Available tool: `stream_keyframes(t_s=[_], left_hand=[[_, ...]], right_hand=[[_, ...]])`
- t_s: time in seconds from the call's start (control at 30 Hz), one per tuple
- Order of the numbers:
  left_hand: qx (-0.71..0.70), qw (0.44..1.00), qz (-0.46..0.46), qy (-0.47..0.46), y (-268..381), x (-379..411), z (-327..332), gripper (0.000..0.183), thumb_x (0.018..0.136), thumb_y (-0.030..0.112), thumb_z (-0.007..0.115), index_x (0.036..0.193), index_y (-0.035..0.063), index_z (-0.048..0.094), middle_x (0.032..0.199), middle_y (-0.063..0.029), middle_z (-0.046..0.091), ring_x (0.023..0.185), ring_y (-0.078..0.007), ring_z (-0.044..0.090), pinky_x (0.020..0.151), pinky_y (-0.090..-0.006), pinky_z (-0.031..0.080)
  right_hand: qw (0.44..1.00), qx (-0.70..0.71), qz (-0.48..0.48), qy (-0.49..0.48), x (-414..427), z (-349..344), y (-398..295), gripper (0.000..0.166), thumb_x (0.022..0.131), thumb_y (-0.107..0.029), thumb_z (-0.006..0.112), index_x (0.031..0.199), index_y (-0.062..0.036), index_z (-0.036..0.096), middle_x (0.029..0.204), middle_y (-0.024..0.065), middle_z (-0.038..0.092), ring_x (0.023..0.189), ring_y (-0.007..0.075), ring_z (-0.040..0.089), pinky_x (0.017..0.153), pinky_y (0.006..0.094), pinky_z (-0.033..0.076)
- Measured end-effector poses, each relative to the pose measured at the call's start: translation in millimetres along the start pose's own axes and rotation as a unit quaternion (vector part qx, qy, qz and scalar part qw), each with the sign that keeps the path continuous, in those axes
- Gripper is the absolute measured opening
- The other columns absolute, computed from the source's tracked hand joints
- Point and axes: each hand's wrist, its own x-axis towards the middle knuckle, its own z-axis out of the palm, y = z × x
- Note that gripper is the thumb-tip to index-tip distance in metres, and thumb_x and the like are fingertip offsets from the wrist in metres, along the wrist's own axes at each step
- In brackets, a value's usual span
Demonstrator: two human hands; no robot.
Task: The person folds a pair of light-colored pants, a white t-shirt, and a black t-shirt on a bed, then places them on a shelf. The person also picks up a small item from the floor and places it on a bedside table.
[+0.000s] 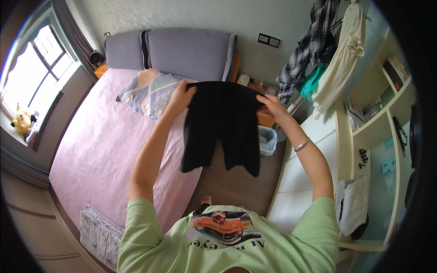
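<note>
A pair of black shorts [222, 119] hangs spread out in front of me, waistband up and both legs dangling. At the left end of the waistband, my left hand [182, 95] grips the fabric between thumb and fingers. My right hand [272, 106] pinches the waistband's other end. Below the shorts lies the brown floor [222, 186], and their left side overlaps the edge of a bed with a pink sheet [112, 146]. A patterned pillow [143, 94] rests near the grey headboard [191, 51], partly covered by my left hand and the shorts.
To the right stand white drawers [293, 201] and cream shelving [372, 129]. A lined waste bin [268, 141] sits behind the shorts by a wooden nightstand [264, 120]. Clothes, including a plaid shirt [300, 61], hang at the upper right. Folded bedding [100, 235] lies at the bed's near corner.
</note>
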Motion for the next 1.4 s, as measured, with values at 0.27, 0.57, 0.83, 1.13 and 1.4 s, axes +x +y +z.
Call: stream_keyframes(t_s=[0.27,0.57,0.83,1.13,1.4], left_hand=[[-0.02,0.971,0.195,-0.137,88.9,-25.6,32.2,0.043,0.07,0.01,0.053,0.106,0.0038,0.032,0.096,-0.0171,0.045,0.093,-0.0304,0.045,0.076,-0.0335,0.036],[-0.038,0.984,0.171,-0.013,106.6,-45.7,-11.4,0.052,0.06,-0.007,0.043,0.109,0.0069,0.034,0.099,-0.0133,0.044,0.094,-0.0238,0.043,0.079,-0.0286,0.034],[-0.168,0.984,-0.052,0.029,24.8,-94.4,-87.0,0.067,0.054,-0.01,0.041,0.117,0.009,0.03,0.09,-0.0019,0.041,0.08,-0.0107,0.04,0.077,-0.0212,0.032],[-0.203,0.946,-0.2,0.158,-149.2,-114.9,-234.6,0.041,0.061,-0.005,0.048,0.101,-0.001,0.046,0.086,-0.0036,0.052,0.083,-0.012,0.047,0.075,-0.0223,0.036],[-0.056,0.975,-0.123,0.177,-163.7,-143.3,-306.8,0.043,0.057,-0.014,0.047,0.096,0.0027,0.047,0.089,-0.0052,0.051,0.084,-0.0147,0.048,0.075,-0.0251,0.038]], right_hand=[[0.981,-0.014,-0.139,-0.134,-32.0,52.1,-46.4,0.027,0.08,-0.015,0.043,0.1,0.0034,0.045,0.089,0.0097,0.052,0.076,0.0193,0.057,0.07,0.0242,0.041],[0.881,-0.22,-0.418,0.008,-38.6,26.9,-8.5,0.074,0.056,-0.024,0.071,0.116,-0.0019,0.032,0.105,0.0151,0.047,0.1,0.0271,0.042,0.082,0.0348,0.035],[0.97,0.027,-0.136,-0.202,18.0,124.2,59.6,0.04,0.064,0.002,0.054,0.102,-0.004,0.042,0.087,0.0021,0.051,0.087,0.0131,0.046,0.077,0.0255,0.037],[0.939,-0.016,-0.086,-0.333,118.2,319.3,32.9,0.015,0.071,-0.006,0.049,0.085,-0.006,0.042,0.079,0.0005,0.048,0.074,0.0074,0.045,0.071,0.0197,0.035],[0.922,-0.027,-0.174,-0.346,158.2,410.6,29.3,0.017,0.067,-0.006,0.054,0.077,-0.0081,0.04,0.067,-0.004,0.039,0.064,0.004,0.037,0.06,0.0173,0.032]])
